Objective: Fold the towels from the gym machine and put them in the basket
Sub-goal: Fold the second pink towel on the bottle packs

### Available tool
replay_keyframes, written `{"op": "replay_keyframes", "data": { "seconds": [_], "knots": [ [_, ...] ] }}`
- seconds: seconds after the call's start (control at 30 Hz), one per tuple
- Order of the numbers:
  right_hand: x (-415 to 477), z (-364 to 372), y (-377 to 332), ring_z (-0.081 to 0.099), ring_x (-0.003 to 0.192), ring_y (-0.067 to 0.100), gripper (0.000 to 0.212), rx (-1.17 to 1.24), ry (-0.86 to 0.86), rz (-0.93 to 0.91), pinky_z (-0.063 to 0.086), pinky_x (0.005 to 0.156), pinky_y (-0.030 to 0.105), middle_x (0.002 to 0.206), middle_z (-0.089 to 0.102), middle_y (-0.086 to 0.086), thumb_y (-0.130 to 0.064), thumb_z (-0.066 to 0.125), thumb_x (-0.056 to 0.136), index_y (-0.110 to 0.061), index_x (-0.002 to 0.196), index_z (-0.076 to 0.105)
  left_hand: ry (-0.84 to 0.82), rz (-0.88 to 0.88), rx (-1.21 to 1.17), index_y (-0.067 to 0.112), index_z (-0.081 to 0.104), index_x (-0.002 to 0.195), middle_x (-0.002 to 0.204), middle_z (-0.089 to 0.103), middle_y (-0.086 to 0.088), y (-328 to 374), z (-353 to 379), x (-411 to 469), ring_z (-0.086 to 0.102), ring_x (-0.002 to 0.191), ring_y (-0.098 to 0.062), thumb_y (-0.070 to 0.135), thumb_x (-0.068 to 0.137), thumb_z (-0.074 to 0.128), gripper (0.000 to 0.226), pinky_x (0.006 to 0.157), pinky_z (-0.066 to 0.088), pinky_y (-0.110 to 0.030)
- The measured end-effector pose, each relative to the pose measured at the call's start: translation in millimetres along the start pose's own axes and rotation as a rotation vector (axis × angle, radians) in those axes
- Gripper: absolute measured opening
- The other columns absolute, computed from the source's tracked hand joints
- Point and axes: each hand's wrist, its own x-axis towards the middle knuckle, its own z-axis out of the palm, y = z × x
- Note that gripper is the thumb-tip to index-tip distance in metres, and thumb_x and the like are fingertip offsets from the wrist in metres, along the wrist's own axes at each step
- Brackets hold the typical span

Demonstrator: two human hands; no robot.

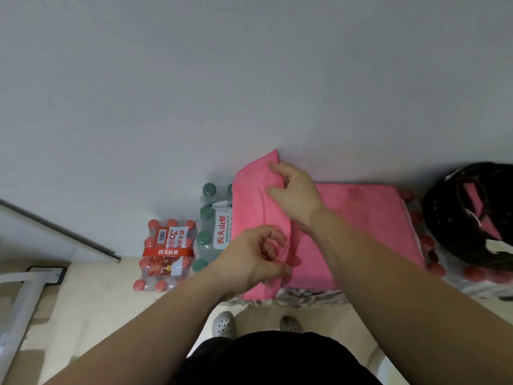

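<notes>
A pink towel (pixel 361 218) lies spread over packs of bottles against the wall, its left part lifted and folding over. My right hand (pixel 294 195) grips the raised far-left edge of the towel. My left hand (pixel 255 259) pinches the near-left edge. A dark woven basket (pixel 444 218) stands at the right, with another pink towel (pixel 477 207) inside it.
Shrink-wrapped packs of red-capped bottles (pixel 166 254) and green-capped bottles (pixel 211 226) stand on the floor at the left of the towel. More red caps (pixel 433 262) show under the basket. A white frame (pixel 25 301) slants at the far left. My feet (pixel 224 323) are below.
</notes>
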Motion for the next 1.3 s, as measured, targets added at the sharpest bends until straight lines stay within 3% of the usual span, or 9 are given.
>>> {"op": "replay_keyframes", "data": {
  "seconds": [0.37, 0.5, 0.6, 0.67, 0.8, 0.97, 1.07, 1.2, 1.3],
  "knots": [
    [-12, -141, 95, 0.031, 0.146, 0.014, 0.063, -0.069, -0.030, 0.091, 0.019, 0.119, 0.021, 0.158, 0.035, 0.005, 0.003, 0.064, 0.086, -0.004, 0.146, 0.046, 0.029, -0.046, 0.315, 0.016, 0.061, 0.107, 0.062, 0.061, 0.006, 19, 158, 77, 0.055, 0.047, -0.007, 0.007, 0.076, 0.075, 0.035, 0.055, 0.050, -0.027],
    [-16, -145, 116, 0.037, 0.142, 0.024, 0.065, -0.167, -0.154, 0.143, 0.017, 0.105, 0.009, 0.154, 0.040, 0.014, 0.007, 0.061, 0.083, 0.001, 0.145, 0.044, 0.077, -0.089, 0.474, 0.016, 0.062, 0.118, 0.085, 0.066, 0.007, 10, 175, 85, 0.059, 0.071, -0.012, 0.013, 0.080, 0.072, 0.040, 0.064, 0.047, -0.022],
    [-17, -148, 118, 0.039, 0.140, 0.027, 0.061, -0.177, -0.165, 0.133, 0.017, 0.098, 0.005, 0.151, 0.042, 0.018, 0.010, 0.057, 0.084, 0.004, 0.143, 0.045, 0.119, -0.135, 0.468, 0.017, 0.061, 0.121, 0.076, 0.060, 0.015, 9, 176, 82, 0.058, 0.062, -0.004, 0.012, 0.080, 0.071, 0.042, 0.058, 0.043, -0.014],
    [-16, -152, 117, 0.037, 0.142, 0.027, 0.063, -0.155, -0.161, 0.116, 0.018, 0.104, 0.007, 0.153, 0.039, 0.016, 0.010, 0.056, 0.083, 0.003, 0.145, 0.043, 0.140, -0.163, 0.436, 0.018, 0.060, 0.118, 0.067, 0.063, 0.008, 14, 176, 79, 0.060, 0.052, -0.003, 0.007, 0.079, 0.068, 0.041, 0.051, 0.046, -0.017],
    [-15, -170, 107, 0.030, 0.147, 0.019, 0.066, -0.118, -0.124, 0.037, 0.015, 0.109, 0.010, 0.158, 0.034, 0.009, 0.007, 0.054, 0.084, -0.004, 0.148, 0.042, 0.186, -0.109, 0.288, 0.021, 0.061, 0.108, 0.068, 0.069, -0.012, 37, 185, 75, 0.069, 0.055, -0.027, 0.002, 0.079, 0.069, 0.036, 0.056, 0.056, -0.038],
    [-13, -213, 114, 0.032, 0.146, 0.018, 0.065, -0.231, -0.017, -0.020, 0.017, 0.113, 0.015, 0.158, 0.036, 0.006, 0.003, 0.056, 0.084, -0.007, 0.147, 0.045, 0.106, -0.018, 0.318, 0.021, 0.061, 0.116, 0.070, 0.067, -0.008, 55, 221, 93, 0.062, 0.055, -0.018, 0.004, 0.077, 0.067, 0.042, 0.059, 0.054, -0.038],
    [-14, -232, 131, 0.040, 0.140, 0.027, 0.055, -0.390, 0.012, -0.013, 0.029, 0.110, 0.023, 0.152, 0.041, 0.010, -0.001, 0.054, 0.084, -0.006, 0.139, 0.052, 0.012, -0.050, 0.357, 0.017, 0.055, 0.128, 0.079, 0.071, -0.011, 53, 246, 112, 0.060, 0.059, -0.012, 0.012, 0.083, 0.069, 0.047, 0.051, 0.047, -0.026],
    [-20, -227, 145, 0.017, 0.148, 0.041, 0.074, -0.723, -0.174, 0.195, 0.023, 0.120, 0.047, 0.166, -0.001, 0.014, -0.032, 0.056, 0.092, -0.011, 0.155, 0.024, -0.042, -0.057, 0.483, 0.012, 0.057, 0.128, 0.096, 0.070, -0.002, 48, 252, 122, 0.063, 0.076, -0.015, 0.017, 0.088, 0.064, 0.041, 0.058, 0.045, -0.017],
    [-25, -211, 143, -0.003, 0.152, 0.038, 0.076, -0.831, -0.184, 0.167, 0.010, 0.120, 0.055, 0.166, -0.009, 0.015, -0.044, 0.050, 0.094, -0.018, 0.158, 0.017, 0.083, 0.008, 0.534, 0.015, 0.068, 0.111, 0.084, 0.070, 0.005, 45, 234, 112, 0.061, 0.067, -0.002, 0.010, 0.087, 0.058, 0.026, 0.060, 0.042, -0.016]
  ]
}}
